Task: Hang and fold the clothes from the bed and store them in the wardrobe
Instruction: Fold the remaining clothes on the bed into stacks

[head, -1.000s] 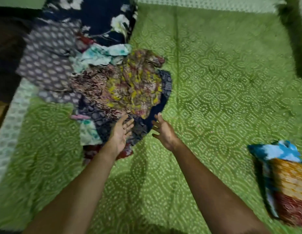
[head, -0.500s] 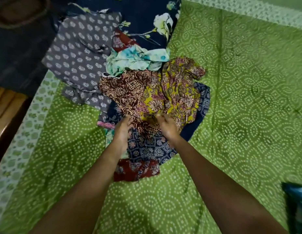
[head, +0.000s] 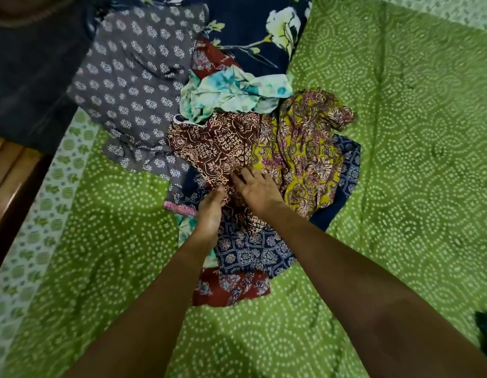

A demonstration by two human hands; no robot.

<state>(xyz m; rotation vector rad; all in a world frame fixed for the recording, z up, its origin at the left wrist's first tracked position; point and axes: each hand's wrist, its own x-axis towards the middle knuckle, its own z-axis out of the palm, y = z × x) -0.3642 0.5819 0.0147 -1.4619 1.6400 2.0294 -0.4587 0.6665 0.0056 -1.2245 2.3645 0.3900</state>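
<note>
Lying crumpled atop the clothes pile (head: 305,148) on the bed (head: 406,192), the brown printed garment (head: 218,143) stretches away from the person toward the far left, with no clear front. The left hand (head: 211,214) curls its fingers into the garment's near edge; the right hand (head: 257,190) rests fingers spread on it. This looks like the picking-out step; next it needs lifting clear and shaking open.

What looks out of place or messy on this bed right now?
Nothing looks damaged or spilled. The clothes lie in a crumpled, overlapping heap on the green bedspread, none folded, and the grey printed garment seems to hang past the bed's left edge.
</note>
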